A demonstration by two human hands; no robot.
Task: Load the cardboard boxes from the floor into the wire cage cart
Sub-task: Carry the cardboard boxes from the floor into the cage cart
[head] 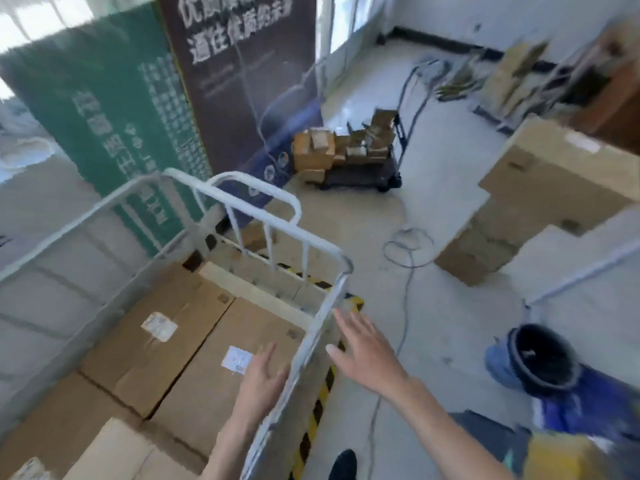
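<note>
Reaching into the wire cage cart [313, 327], the left hand [263, 379] hovered flat, fingers straight, over a labelled cardboard box [194, 386] loaded inside. The right hand [367, 358] was spread, empty, outside the rail. Stacked boxes [554, 174] stood on the floor, right.

Left hand [261, 375] over boxes [145, 358], right hand [367, 355] outside the cart [322, 317]

brown boxes [194, 344], white cage cart [313, 327]

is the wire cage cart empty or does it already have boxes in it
Loaded: cardboard boxes lie flat side by side inside the wire cage cart, below its rail.
</note>
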